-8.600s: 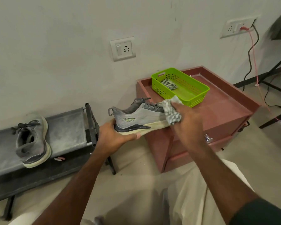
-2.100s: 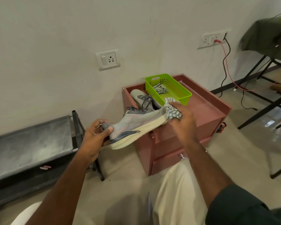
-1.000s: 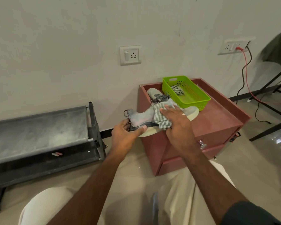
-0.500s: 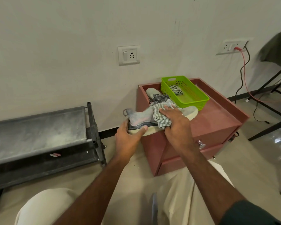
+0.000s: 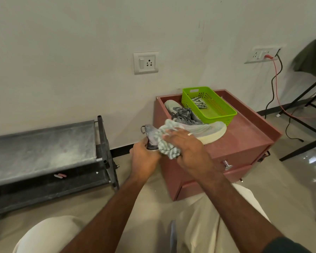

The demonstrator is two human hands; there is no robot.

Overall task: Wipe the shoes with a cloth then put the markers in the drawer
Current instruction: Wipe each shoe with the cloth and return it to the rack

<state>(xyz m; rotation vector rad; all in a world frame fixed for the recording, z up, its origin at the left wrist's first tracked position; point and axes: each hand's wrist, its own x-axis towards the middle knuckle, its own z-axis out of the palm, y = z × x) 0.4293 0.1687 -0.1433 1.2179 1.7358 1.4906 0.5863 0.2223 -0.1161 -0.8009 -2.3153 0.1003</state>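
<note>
Grey shoe (image 5: 204, 129) with cream sole; white cloth (image 5: 164, 141) striped grey-green. Lime-green basket (image 5: 224, 114) on dusty-red cabinet (image 5: 244, 137). Dark grey rack (image 5: 44, 152), whitish with dust; pink markers (image 5: 60, 175).

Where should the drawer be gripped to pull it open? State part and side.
Take the metal knob on the upper drawer front of the red cabinet, coming straight from the front. It sticks out as a small stem with a cap, so a thumb-and-finger pinch behind the cap suits it.
</note>
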